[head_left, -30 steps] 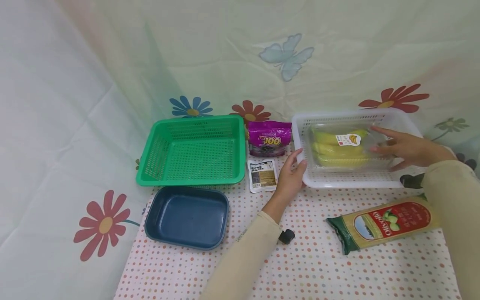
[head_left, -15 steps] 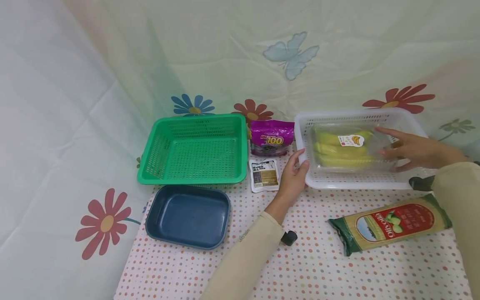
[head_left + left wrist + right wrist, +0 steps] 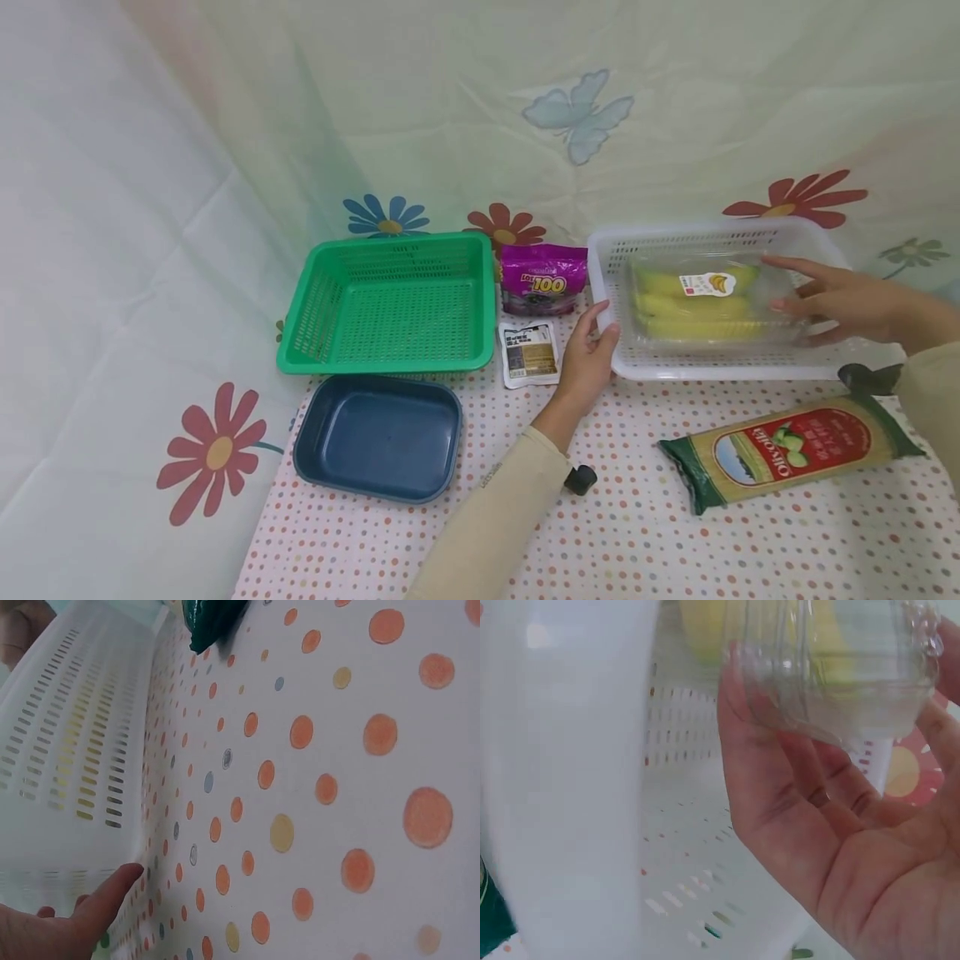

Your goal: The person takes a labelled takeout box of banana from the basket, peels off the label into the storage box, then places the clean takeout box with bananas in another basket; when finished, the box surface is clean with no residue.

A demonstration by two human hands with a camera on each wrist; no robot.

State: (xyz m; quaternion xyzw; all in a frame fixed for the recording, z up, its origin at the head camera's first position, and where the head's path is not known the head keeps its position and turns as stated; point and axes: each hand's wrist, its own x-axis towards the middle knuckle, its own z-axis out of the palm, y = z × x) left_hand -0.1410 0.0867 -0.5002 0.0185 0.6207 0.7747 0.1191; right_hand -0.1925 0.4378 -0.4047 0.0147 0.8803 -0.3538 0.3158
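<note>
A clear plastic box of bananas (image 3: 693, 308) with a white label lies tilted inside the white basket (image 3: 720, 367), its right end raised. My right hand (image 3: 847, 304) grips that end, the thumb on one side and fingers on the other, as the right wrist view shows (image 3: 840, 817). Most of the bananas show in the head view; the wrist view catches only the box's end. My left hand (image 3: 588, 362) rests against the basket's left end, thumb (image 3: 112, 896) and index finger extended along the rim and corner.
Left of the basket stand a purple bag (image 3: 543, 279) and a small white pouch (image 3: 528, 354). A green basket (image 3: 480, 317) and a dark blue tray (image 3: 450, 450) are further left. A noodle pack (image 3: 787, 454) lies in front. Floral cloth hangs behind.
The box of bananas has shifted slightly right within the white basket, with my right hand moving right along with it. My left hand stays at the basket's left end.
</note>
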